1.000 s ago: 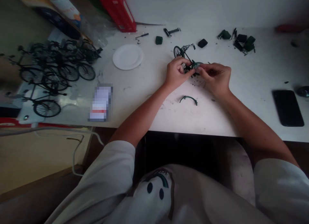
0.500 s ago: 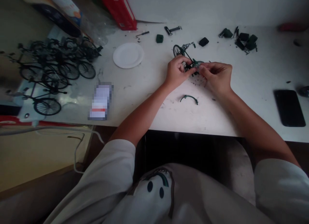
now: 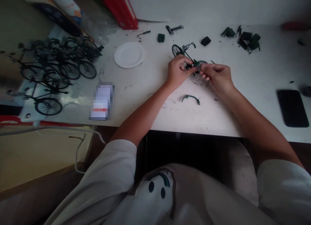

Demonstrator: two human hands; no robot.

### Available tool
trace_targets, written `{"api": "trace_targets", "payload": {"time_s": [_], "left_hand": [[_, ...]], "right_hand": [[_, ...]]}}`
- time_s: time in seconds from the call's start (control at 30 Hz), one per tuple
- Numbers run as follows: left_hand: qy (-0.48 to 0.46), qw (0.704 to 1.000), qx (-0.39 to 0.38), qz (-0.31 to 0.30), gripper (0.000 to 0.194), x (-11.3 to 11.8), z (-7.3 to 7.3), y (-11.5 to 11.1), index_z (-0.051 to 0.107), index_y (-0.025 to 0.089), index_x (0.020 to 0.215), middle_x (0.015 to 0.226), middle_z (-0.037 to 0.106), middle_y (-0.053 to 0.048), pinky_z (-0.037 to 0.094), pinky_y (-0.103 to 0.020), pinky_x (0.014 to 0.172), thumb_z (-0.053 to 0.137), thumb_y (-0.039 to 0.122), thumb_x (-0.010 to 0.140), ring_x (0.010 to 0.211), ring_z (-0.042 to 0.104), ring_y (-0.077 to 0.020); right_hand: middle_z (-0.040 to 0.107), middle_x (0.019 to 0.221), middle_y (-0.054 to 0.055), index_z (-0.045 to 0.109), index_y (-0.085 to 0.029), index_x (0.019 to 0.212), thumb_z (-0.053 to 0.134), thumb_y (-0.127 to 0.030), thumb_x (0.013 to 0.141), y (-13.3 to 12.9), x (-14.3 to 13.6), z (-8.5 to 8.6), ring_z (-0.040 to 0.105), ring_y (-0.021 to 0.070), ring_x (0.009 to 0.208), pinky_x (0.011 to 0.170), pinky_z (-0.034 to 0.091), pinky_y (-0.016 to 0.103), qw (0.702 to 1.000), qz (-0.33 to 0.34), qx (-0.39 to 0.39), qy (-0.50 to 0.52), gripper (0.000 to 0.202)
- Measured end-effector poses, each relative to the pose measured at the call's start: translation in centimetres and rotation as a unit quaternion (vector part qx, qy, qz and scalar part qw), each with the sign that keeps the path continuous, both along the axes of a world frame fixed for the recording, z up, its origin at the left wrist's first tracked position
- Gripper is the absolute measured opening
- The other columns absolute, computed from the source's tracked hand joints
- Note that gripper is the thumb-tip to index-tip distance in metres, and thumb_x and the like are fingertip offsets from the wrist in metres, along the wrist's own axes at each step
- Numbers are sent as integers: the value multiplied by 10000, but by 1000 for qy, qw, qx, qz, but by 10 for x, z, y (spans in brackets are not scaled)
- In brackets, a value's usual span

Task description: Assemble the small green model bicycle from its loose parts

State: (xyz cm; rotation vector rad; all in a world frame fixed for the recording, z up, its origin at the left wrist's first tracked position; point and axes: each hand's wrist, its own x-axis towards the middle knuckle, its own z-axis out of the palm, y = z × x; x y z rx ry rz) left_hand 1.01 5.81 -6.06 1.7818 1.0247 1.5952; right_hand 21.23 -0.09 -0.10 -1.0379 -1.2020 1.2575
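Observation:
A small dark-green model bicycle [image 3: 188, 51] is held above the white table, its front wheel and silver handlebar pointing away to the upper left. My left hand [image 3: 179, 69] is closed around the middle of its frame. Thumb and fingers of my right hand [image 3: 217, 75] are pinched together at the rear wheel end; whatever small part lies between them is hidden by the fingertips. Nearer to me, a curved green mudguard-like piece [image 3: 190, 97] lies on the table below both hands.
Several finished-looking model bicycles [image 3: 58, 69] stand crowded at the left. A white plate [image 3: 129, 55], a blurred-out phone-like screen [image 3: 102, 100], a small screwdriver [image 3: 143, 33] and a red box [image 3: 123, 11] are nearby. Green and black parts [image 3: 250, 40] lie at the back right, a black phone [image 3: 292, 108] at the right.
The model bicycle's front wheel has tipped slightly left. My right hand has shifted a little at the rear wheel, its lower fingers curling differently. Both hands keep their places otherwise.

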Motion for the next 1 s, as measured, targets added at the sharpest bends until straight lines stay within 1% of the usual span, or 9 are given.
{"api": "trace_targets", "payload": {"time_s": [0.1,0.23,0.33,0.43,0.53,0.63,0.7,0.87,1.0], "left_hand": [[2,1000,5,-3,312,0,-5,3,779,255,890,996,768,-24,397,-312,603,1023,448,859,611,497,-91],[10,1000,22,-3,304,0,-10,7,776,255,908,1025,764,-33,409,-311,619,978,483,908,619,518,-93],[6,999,35,-5,337,-1,-14,11,765,245,921,1030,746,-31,415,-304,626,950,526,935,623,526,-87],[-4,999,31,1,361,-2,-16,15,761,236,929,1040,739,-25,414,-291,614,944,548,940,600,497,-65],[-15,1000,15,11,382,-3,-15,19,752,235,927,1025,735,-16,394,-274,585,939,569,941,586,480,-51],[-28,1000,0,8,416,-4,-12,20,739,235,918,997,734,-12,386,-267,569,933,603,936,588,488,-51],[-40,999,-14,4,439,-4,-9,19,738,236,919,985,738,-15,381,-269,563,932,631,925,592,496,-56],[-65,995,-71,12,523,-6,3,12,725,251,917,829,677,5,373,-276,564,927,731,870,600,522,-87],[-67,992,-104,19,599,-7,12,8,709,261,907,745,607,15,357,-293,586,876,833,845,631,548,-121]], "right_hand": [[813,839,34,903,-259,836,1110,-666,677,0,1,3,695,136,690,580,585,260,1000,9,-5,-4,483],[814,870,37,873,-269,859,1056,-783,695,-2,-1,9,688,148,681,547,556,281,999,32,-5,-15,570],[797,863,42,851,-274,895,905,-913,801,-4,-2,11,645,145,637,482,458,289,999,32,3,-44,648],[723,741,21,831,-270,858,764,-949,912,-8,-1,13,531,130,552,478,354,315,992,19,56,-111,684],[669,666,-1,834,-263,813,846,-873,902,-14,5,20,492,133,557,542,359,340,954,125,135,-238,616],[746,759,22,881,-253,855,926,-777,873,-20,9,27,595,161,641,634,437,355,882,263,194,-339,527],[781,833,48,905,-246,905,942,-697,886,-23,9,29,658,185,722,700,475,359,854,293,219,-371,453],[754,816,34,885,-283,873,845,-448,986,-25,5,28,643,194,757,729,462,364,840,294,253,-381,205],[732,860,29,836,-298,909,832,-434,978,-26,3,32,613,197,744,735,492,381,866,245,236,-368,153]]}}
